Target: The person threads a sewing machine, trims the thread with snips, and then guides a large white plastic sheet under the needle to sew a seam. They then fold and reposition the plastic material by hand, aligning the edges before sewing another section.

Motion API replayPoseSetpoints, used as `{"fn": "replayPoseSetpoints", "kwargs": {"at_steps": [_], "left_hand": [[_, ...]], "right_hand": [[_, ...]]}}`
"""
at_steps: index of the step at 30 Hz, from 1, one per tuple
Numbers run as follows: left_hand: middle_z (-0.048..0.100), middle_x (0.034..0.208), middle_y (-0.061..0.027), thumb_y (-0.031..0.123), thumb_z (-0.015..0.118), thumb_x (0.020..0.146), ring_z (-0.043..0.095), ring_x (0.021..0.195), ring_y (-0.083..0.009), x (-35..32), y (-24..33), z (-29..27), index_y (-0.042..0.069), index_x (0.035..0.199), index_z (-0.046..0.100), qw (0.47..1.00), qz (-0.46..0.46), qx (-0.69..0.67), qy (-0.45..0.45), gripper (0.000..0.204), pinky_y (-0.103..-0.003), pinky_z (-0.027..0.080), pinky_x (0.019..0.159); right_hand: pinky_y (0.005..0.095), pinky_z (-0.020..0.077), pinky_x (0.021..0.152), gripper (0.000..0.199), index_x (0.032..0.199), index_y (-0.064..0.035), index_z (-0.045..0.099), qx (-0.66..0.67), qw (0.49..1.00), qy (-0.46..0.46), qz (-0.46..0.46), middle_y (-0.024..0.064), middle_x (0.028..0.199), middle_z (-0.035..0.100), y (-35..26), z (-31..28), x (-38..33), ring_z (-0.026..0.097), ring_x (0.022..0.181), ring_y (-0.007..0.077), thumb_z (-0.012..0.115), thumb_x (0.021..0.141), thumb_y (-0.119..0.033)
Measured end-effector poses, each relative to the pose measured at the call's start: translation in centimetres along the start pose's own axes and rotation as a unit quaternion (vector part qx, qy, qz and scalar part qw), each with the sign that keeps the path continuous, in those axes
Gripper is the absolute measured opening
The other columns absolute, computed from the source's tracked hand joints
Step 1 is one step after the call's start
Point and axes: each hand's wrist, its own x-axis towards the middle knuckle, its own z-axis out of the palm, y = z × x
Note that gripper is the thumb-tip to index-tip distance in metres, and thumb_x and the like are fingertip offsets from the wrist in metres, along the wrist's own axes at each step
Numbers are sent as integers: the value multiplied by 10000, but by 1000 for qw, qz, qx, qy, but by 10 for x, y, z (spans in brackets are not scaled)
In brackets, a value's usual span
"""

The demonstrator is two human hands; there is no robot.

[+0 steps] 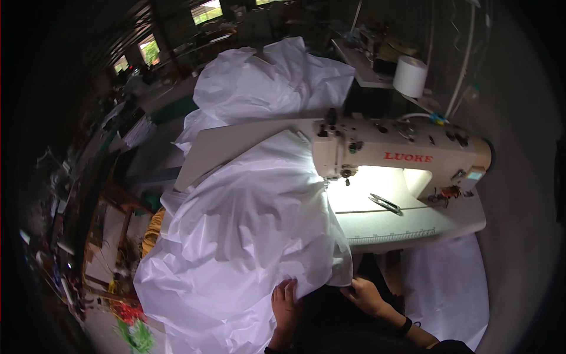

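A large sheet of crinkled white fabric (236, 224) spreads over the left part of the sewing machine table and hangs down toward me. Its right edge runs under the needle area of a beige sewing machine (377, 144), whose lamp lights the bed. At the near edge of the fabric, my left hand (286, 310) has its fingers curled over the cloth. My right hand (365, 295) pinches the fabric's lower right corner, just below the table's front edge. Thread snips (386, 204) lie on the lit machine bed, touching neither hand.
Behind the machine rises a heap of white fabric (265, 79). A white thread cone (410, 76) stands at the back right, near thin upright rods. More white material (445, 289) hangs below the table at right. Red and green strands (135, 333) lie at lower left.
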Motion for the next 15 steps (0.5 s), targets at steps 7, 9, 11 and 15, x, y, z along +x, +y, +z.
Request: {"fn": "replayPoseSetpoints", "kwargs": {"at_steps": [7,9,11,15], "left_hand": [[708,953,-128,27,708,812,677,827,-254,13,-88,-41,15,1004,686,865,-250,-435,-18,194,-331,508,770],[705,934,-123,33,688,807,671,829,-298,27,-98,-59,16,987,685,941,-230,-242,-55,181,-356,517,772],[689,942,-130,-11,635,772,643,875,-362,40,-91,-69,34,986,680,985,-152,-78,-2,223,-421,513,809],[674,982,-130,-44,593,759,622,966,-341,54,-50,-74,45,1014,677,992,-109,37,55,283,-432,489,849]], "right_hand": [[281,487,899,327,1248,18,573,503,821,-182,198,15,1078,647,4,5,-35,602,983,118,564,1020,-217],[263,480,891,321,1247,-1,583,523,806,-153,230,16,1061,646,9,9,-42,588,989,88,557,1022,-229],[259,478,885,312,1235,-1,589,471,835,-133,251,14,1052,646,13,11,-46,587,979,88,560,1020,-225],[254,472,875,282,1175,8,613,420,863,-118,254,18,1033,649,15,5,-53,581,959,83,559,1016,-218]]}}
